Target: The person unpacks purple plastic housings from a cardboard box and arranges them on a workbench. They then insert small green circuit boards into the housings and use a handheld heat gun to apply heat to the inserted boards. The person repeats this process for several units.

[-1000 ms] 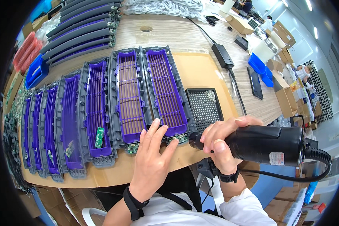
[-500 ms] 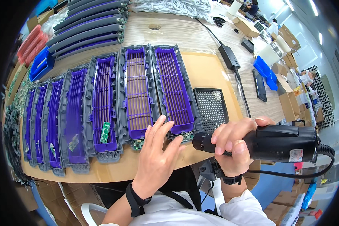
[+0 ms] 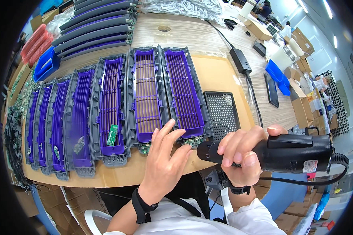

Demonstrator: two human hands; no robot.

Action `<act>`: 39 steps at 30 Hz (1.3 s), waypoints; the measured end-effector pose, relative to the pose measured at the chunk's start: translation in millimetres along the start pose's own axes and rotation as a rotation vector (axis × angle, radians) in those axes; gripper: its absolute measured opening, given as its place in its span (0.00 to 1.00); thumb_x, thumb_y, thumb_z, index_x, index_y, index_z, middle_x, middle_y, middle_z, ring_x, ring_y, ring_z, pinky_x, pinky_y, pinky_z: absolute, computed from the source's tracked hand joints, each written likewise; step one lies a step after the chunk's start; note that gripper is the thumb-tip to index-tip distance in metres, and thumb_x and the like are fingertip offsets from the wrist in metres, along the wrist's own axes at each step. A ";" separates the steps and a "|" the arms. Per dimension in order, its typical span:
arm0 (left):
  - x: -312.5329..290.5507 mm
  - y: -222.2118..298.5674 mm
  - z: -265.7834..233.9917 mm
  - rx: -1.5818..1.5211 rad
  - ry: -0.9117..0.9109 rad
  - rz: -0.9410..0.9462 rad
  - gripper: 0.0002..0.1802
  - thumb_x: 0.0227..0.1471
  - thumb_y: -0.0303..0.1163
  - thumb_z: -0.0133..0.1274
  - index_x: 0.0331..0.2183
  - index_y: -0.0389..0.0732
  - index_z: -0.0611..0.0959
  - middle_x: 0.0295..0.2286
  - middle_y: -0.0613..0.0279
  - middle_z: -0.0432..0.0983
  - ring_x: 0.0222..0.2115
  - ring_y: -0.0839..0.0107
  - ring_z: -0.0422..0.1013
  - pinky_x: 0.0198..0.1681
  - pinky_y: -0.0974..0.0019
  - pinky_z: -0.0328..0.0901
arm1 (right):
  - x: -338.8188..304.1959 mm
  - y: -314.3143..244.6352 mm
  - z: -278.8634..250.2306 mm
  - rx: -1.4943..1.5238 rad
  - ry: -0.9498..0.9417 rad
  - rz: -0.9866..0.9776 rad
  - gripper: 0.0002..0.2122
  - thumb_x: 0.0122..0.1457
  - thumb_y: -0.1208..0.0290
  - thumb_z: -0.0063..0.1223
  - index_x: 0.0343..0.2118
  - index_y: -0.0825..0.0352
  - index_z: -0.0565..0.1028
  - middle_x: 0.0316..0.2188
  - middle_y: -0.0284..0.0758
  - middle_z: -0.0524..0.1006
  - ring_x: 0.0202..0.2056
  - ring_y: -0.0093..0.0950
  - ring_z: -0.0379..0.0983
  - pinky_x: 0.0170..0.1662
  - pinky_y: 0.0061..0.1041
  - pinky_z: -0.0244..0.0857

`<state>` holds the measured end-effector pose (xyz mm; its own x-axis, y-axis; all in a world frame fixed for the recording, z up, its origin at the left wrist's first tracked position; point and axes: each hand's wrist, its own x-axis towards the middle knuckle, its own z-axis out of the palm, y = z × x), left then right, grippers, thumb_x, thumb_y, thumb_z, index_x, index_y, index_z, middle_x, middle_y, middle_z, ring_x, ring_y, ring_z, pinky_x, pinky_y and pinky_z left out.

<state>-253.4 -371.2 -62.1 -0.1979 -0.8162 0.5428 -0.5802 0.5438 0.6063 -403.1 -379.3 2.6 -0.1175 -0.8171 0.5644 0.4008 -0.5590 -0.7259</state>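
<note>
My right hand [image 3: 243, 154] is wrapped round a black corded electric screwdriver [image 3: 298, 153], held level with its nose to the left. The thin bit of the screwdriver reaches close to the thumb of my left hand [image 3: 162, 160]. That hand lies open, fingers apart, over the lower end of the rightmost grey-and-purple slatted panel [image 3: 184, 94]. A green circuit board [image 3: 194, 141] sits at the panel's lower end, partly hidden by my fingers. Beside it lies a second slatted panel [image 3: 147, 98] with a similar board. Whether my fingertips touch a screw is too small to tell.
More panels [image 3: 113, 102] stand in a row to the left, one with a loose green board [image 3: 112, 135]. A black perforated screw tray [image 3: 223, 113] lies right of them. Beyond are a power adapter [image 3: 240, 60], a phone [image 3: 271, 90], blue bins [image 3: 278, 76] and stacked panels [image 3: 96, 33].
The screwdriver has shifted slightly left, bringing its bit up to my left thumb. My left hand has barely moved; the whole view has shifted a little.
</note>
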 end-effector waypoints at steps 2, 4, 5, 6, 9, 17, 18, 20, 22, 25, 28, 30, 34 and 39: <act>-0.2 -0.5 0.3 -0.002 0.002 0.005 0.08 0.40 0.21 0.62 0.28 0.37 0.83 0.44 0.54 0.72 0.55 0.49 0.64 0.57 0.43 0.57 | 0.4 0.1 0.8 -0.001 0.000 -0.008 0.28 0.54 0.79 0.57 0.53 0.57 0.54 0.18 0.33 0.71 0.19 0.27 0.70 0.29 0.34 0.70; -0.8 -1.2 0.6 0.000 -0.003 0.010 0.08 0.40 0.21 0.63 0.29 0.37 0.83 0.44 0.54 0.72 0.55 0.49 0.64 0.57 0.43 0.57 | 0.4 0.9 1.1 0.001 0.002 -0.010 0.28 0.54 0.79 0.57 0.53 0.58 0.54 0.18 0.33 0.71 0.19 0.27 0.70 0.29 0.34 0.70; -0.5 -1.0 1.1 -0.002 -0.006 0.015 0.09 0.40 0.21 0.63 0.29 0.37 0.83 0.44 0.54 0.72 0.55 0.49 0.64 0.57 0.43 0.57 | 0.4 1.2 0.2 0.001 0.006 -0.009 0.28 0.54 0.79 0.56 0.53 0.59 0.54 0.18 0.33 0.71 0.19 0.27 0.70 0.29 0.34 0.70; 0.0 -0.3 1.0 0.009 -0.009 0.010 0.09 0.40 0.21 0.63 0.29 0.37 0.83 0.44 0.54 0.72 0.55 0.49 0.64 0.57 0.43 0.57 | 0.5 1.2 -0.5 0.000 0.010 -0.009 0.28 0.54 0.79 0.56 0.53 0.59 0.54 0.18 0.33 0.71 0.19 0.27 0.70 0.29 0.34 0.70; 0.3 1.0 0.2 0.026 -0.019 -0.015 0.09 0.40 0.21 0.63 0.29 0.37 0.84 0.45 0.54 0.72 0.56 0.49 0.63 0.57 0.42 0.56 | 3.0 1.4 -2.4 -0.011 0.019 -0.031 0.28 0.54 0.79 0.56 0.53 0.59 0.54 0.18 0.33 0.71 0.19 0.27 0.70 0.29 0.33 0.70; -1.1 -2.5 4.4 0.022 -0.063 -0.061 0.09 0.41 0.22 0.63 0.30 0.40 0.84 0.50 0.53 0.71 0.60 0.49 0.59 0.58 0.40 0.54 | 4.1 3.1 -15.8 -0.175 0.022 -0.033 0.28 0.52 0.84 0.55 0.52 0.63 0.54 0.19 0.33 0.71 0.20 0.25 0.69 0.30 0.31 0.70; -0.9 -1.7 4.5 0.027 -0.063 -0.070 0.08 0.42 0.22 0.63 0.30 0.41 0.84 0.50 0.54 0.71 0.59 0.49 0.60 0.58 0.40 0.54 | 3.8 3.9 -16.9 -0.193 0.011 -0.041 0.27 0.52 0.84 0.55 0.52 0.63 0.54 0.19 0.33 0.71 0.20 0.26 0.70 0.30 0.31 0.70; 0.2 -1.2 4.4 0.044 -0.069 -0.068 0.07 0.42 0.23 0.63 0.29 0.40 0.84 0.49 0.54 0.72 0.59 0.50 0.60 0.58 0.40 0.54 | 3.6 5.2 -19.5 -0.213 -0.002 -0.049 0.27 0.52 0.84 0.55 0.52 0.64 0.54 0.19 0.33 0.72 0.21 0.26 0.70 0.30 0.31 0.71; 0.6 -0.8 5.4 0.047 -0.077 -0.065 0.07 0.43 0.23 0.62 0.29 0.40 0.84 0.49 0.54 0.72 0.59 0.50 0.60 0.58 0.40 0.54 | 3.6 6.0 -22.6 -0.217 -0.007 -0.051 0.27 0.52 0.84 0.55 0.51 0.64 0.54 0.19 0.34 0.72 0.21 0.26 0.70 0.30 0.31 0.71; 0.8 -0.5 4.4 0.043 -0.080 -0.070 0.06 0.43 0.23 0.62 0.29 0.40 0.84 0.49 0.54 0.72 0.59 0.50 0.61 0.58 0.39 0.54 | 4.1 7.2 -23.5 -0.216 -0.020 -0.042 0.27 0.52 0.84 0.55 0.51 0.65 0.55 0.19 0.34 0.72 0.21 0.26 0.71 0.31 0.31 0.71; 1.0 -0.3 4.7 0.039 -0.083 -0.073 0.06 0.44 0.23 0.62 0.29 0.40 0.84 0.49 0.53 0.72 0.59 0.51 0.61 0.58 0.39 0.54 | 3.8 9.8 -23.7 -0.191 -0.014 -0.042 0.26 0.52 0.84 0.55 0.51 0.65 0.55 0.19 0.34 0.72 0.22 0.26 0.71 0.31 0.30 0.71; 1.0 -0.2 4.8 0.036 -0.082 -0.072 0.06 0.44 0.23 0.62 0.29 0.40 0.84 0.49 0.53 0.72 0.59 0.51 0.61 0.58 0.39 0.54 | 3.9 10.4 -24.7 -0.224 -0.029 -0.044 0.27 0.52 0.84 0.55 0.51 0.65 0.55 0.19 0.33 0.72 0.22 0.25 0.71 0.32 0.30 0.71; 0.7 -0.2 3.0 0.037 -0.082 -0.077 0.06 0.44 0.23 0.61 0.29 0.40 0.84 0.49 0.53 0.72 0.59 0.51 0.61 0.58 0.39 0.54 | 6.6 15.2 -17.0 -0.339 -0.014 -0.094 0.25 0.55 0.74 0.56 0.52 0.65 0.56 0.17 0.31 0.66 0.14 0.24 0.65 0.24 0.27 0.66; 1.1 -0.8 4.0 0.018 -0.090 -0.075 0.06 0.44 0.22 0.61 0.30 0.40 0.83 0.49 0.54 0.72 0.59 0.52 0.61 0.58 0.39 0.54 | 6.8 16.0 -19.6 -0.351 -0.043 -0.079 0.25 0.54 0.74 0.56 0.52 0.64 0.57 0.16 0.31 0.66 0.14 0.24 0.65 0.23 0.27 0.66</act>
<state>-256.3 -373.3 -64.3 -0.2231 -0.8689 0.4418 -0.6098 0.4780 0.6321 -415.2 -396.6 -12.9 -0.0946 -0.7672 0.6344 0.0553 -0.6403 -0.7662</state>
